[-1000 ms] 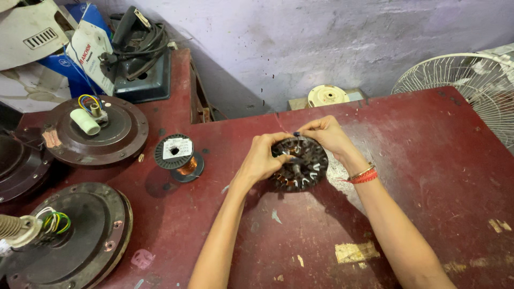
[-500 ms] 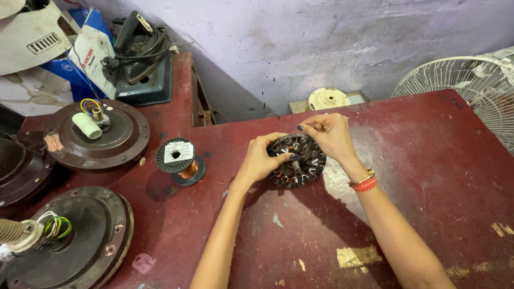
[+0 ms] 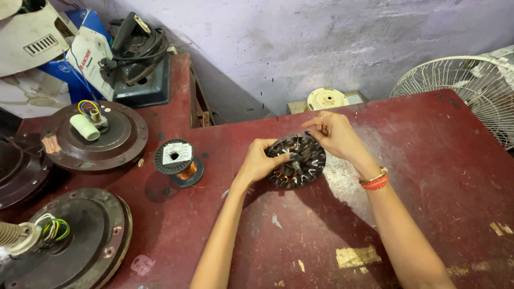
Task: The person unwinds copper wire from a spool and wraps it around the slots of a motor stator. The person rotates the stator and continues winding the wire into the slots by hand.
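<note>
On the near left, a dark motor cover (image 3: pixel 64 241) sat at the edge of the tabletop (image 3: pixel 439 214), while the near right was bare and gave room to move. In the middle lay the stator (image 3: pixel 297 160). The left hand (image 3: pixel 259 163) held its left rim in a closed grip. The right hand (image 3: pixel 334 134) pinched something thin at its far edge, perhaps a wire; a hard pull could break it. The wire spool (image 3: pixel 176 160) stood just left and a wide elbow could roll it. Farther left was a second cover (image 3: pixel 101 136), and at far right a fan guard (image 3: pixel 471 91) crowded the edge.
</note>
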